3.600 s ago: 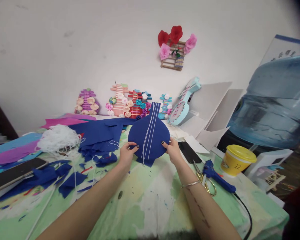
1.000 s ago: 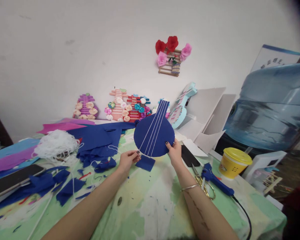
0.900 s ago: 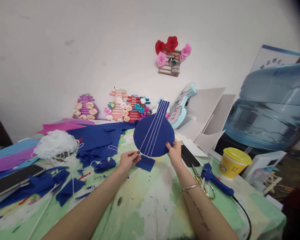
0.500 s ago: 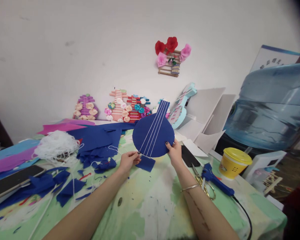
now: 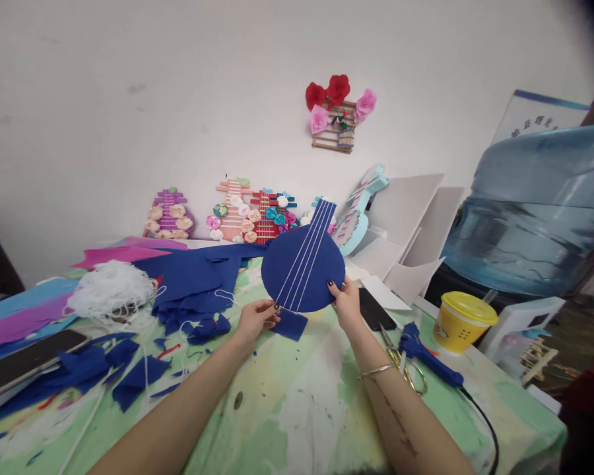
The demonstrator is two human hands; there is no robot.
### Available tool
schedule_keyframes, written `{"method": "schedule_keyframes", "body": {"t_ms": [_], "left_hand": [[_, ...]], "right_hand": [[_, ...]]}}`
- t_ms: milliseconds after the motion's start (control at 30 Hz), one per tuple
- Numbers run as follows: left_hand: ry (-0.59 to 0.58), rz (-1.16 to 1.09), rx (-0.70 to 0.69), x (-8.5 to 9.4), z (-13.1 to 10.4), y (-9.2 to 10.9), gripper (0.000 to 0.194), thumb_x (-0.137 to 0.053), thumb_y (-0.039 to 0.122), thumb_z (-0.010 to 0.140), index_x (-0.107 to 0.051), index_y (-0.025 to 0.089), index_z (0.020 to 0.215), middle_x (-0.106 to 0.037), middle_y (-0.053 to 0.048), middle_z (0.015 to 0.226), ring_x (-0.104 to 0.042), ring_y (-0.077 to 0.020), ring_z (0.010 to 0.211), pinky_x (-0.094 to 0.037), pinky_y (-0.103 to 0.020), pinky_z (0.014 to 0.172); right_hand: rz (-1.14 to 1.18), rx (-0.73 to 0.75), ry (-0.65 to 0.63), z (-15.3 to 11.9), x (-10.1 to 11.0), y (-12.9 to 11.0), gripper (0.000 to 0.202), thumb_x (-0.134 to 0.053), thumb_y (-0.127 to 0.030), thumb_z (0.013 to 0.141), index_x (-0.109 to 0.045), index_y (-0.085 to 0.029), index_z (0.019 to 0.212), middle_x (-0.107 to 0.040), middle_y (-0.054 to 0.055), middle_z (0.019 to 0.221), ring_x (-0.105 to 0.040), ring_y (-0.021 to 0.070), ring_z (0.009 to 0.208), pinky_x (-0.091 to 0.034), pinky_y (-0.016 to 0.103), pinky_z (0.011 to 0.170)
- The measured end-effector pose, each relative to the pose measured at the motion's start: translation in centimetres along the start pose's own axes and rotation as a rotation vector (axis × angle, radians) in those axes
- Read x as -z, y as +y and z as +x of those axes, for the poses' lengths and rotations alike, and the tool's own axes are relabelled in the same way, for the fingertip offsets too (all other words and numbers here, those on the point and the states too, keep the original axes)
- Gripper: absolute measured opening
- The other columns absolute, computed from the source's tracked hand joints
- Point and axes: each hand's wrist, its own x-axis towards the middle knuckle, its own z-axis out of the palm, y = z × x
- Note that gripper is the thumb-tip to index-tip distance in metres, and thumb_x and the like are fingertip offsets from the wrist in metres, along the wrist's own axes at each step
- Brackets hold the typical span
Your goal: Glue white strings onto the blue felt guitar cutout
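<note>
A dark blue lute-shaped craft piece (image 5: 287,257) is held up over the table, its neck tilted up and to the right. Several white strings run along its face from the neck to the lower edge. My right hand (image 5: 347,303) grips its lower right rim, thumb on the front. At the lower left edge, my left hand (image 5: 257,320) pinches the white string where it reaches the rim; the fingertips partly hide the spot. Just below the piece, a small blue rectangle of felt (image 5: 291,326) lies on the green stained tablecloth (image 5: 277,409).
Blue felt sheets (image 5: 193,270), scraps and a heap of white string (image 5: 111,290) lie left, beside a phone (image 5: 30,363). Scissors (image 5: 410,376), a blue glue gun (image 5: 430,356), a black phone (image 5: 373,309) and a yellow tub (image 5: 465,323) are right. Flower-decorated instruments (image 5: 235,208) line the wall.
Almost nothing differs. The left fingers have shifted very slightly at the lower edge; the blue piece and my right hand stay in place.
</note>
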Motion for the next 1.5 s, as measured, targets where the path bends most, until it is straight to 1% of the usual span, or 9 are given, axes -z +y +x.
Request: {"method": "schedule_keyframes", "body": {"t_ms": [200,400,633,800,967,1067,1133,1333,1500], "left_hand": [[-0.007,-0.003,0.004,0.1,0.1,0.0,0.021,-0.076,0.012,0.066,-0.065,0.008,0.083,-0.069,-0.007,0.065,-0.063,-0.0118,0.051,-0.048,-0.019,0.047],[-0.003,-0.008,0.008,0.1,0.1,0.1,0.020,-0.077,0.012,0.065,-0.066,0.008,0.082,-0.070,-0.008,0.067,-0.064,-0.0121,0.051,-0.049,-0.019,0.048],[0.003,-0.009,0.010,0.0,0.1,0.2,0.021,-0.078,0.012,0.062,-0.067,0.009,0.080,-0.071,-0.008,0.068,-0.064,-0.0129,0.052,-0.049,-0.020,0.049],[-0.008,-0.004,0.008,0.0,0.0,0.2,0.023,-0.080,0.013,0.060,-0.068,0.008,0.079,-0.071,-0.008,0.068,-0.064,-0.0131,0.052,-0.049,-0.020,0.048],[-0.017,0.004,0.003,0.1,0.1,0.1,0.023,-0.080,0.014,0.060,-0.068,0.008,0.078,-0.071,-0.009,0.068,-0.064,-0.0131,0.052,-0.049,-0.020,0.048],[-0.021,0.010,-0.004,0.1,0.2,0.1,0.025,-0.081,0.016,0.058,-0.068,0.009,0.077,-0.071,-0.009,0.068,-0.064,-0.0134,0.052,-0.049,-0.020,0.048],[-0.020,0.016,-0.014,0.2,0.3,0.1,0.026,-0.083,0.017,0.056,-0.068,0.009,0.076,-0.071,-0.008,0.068,-0.064,-0.0137,0.053,-0.048,-0.020,0.048],[-0.048,0.037,-0.084,0.3,0.3,0.8,0.029,-0.085,0.024,0.050,-0.070,0.010,0.071,-0.071,-0.007,0.067,-0.064,-0.0143,0.055,-0.049,-0.021,0.050],[-0.077,0.055,-0.175,0.5,-0.1,1.8,0.033,-0.085,0.030,0.046,-0.070,0.011,0.069,-0.070,-0.006,0.064,-0.064,-0.0150,0.055,-0.050,-0.023,0.053]], "right_hand": [[0.018,-0.009,0.003,0.0,-0.1,-0.1,0.056,-0.075,-0.032,0.058,-0.062,-0.017,0.111,-0.074,0.008,0.093,-0.069,0.0249,0.081,-0.055,0.037,0.071],[0.025,-0.021,-0.002,0.0,-0.1,-0.1,0.057,-0.074,-0.033,0.058,-0.062,-0.018,0.112,-0.074,0.008,0.093,-0.069,0.0243,0.076,-0.055,0.037,0.068],[0.024,-0.017,0.000,0.0,0.0,0.0,0.056,-0.074,-0.034,0.059,-0.062,-0.018,0.111,-0.074,0.009,0.095,-0.068,0.0249,0.081,-0.055,0.037,0.070],[0.031,-0.022,0.004,0.0,0.0,-0.1,0.057,-0.074,-0.033,0.059,-0.061,-0.018,0.113,-0.074,0.009,0.094,-0.068,0.0236,0.075,-0.055,0.036,0.066],[0.035,-0.029,-0.004,0.0,0.0,-0.2,0.057,-0.075,-0.033,0.058,-0.062,-0.017,0.111,-0.074,0.009,0.095,-0.068,0.0237,0.077,-0.055,0.036,0.068],[0.041,-0.044,-0.012,-0.1,0.0,-0.4,0.058,-0.076,-0.033,0.058,-0.062,-0.018,0.111,-0.074,0.009,0.093,-0.068,0.0236,0.073,-0.056,0.036,0.065],[0.050,-0.062,-0.019,-0.1,-0.1,-0.4,0.057,-0.076,-0.032,0.058,-0.062,-0.019,0.111,-0.074,0.008,0.091,-0.069,0.0237,0.072,-0.056,0.036,0.063],[0.115,-0.124,-0.017,-0.1,0.0,-0.4,0.053,-0.076,-0.029,0.059,-0.062,-0.020,0.109,-0.074,0.006,0.091,-0.069,0.0223,0.074,-0.058,0.037,0.066],[0.185,-0.211,-0.042,-0.1,-0.1,-0.7,0.056,-0.078,-0.021,0.055,-0.061,-0.022,0.108,-0.074,0.002,0.089,-0.068,0.0176,0.064,-0.058,0.031,0.058]]}}
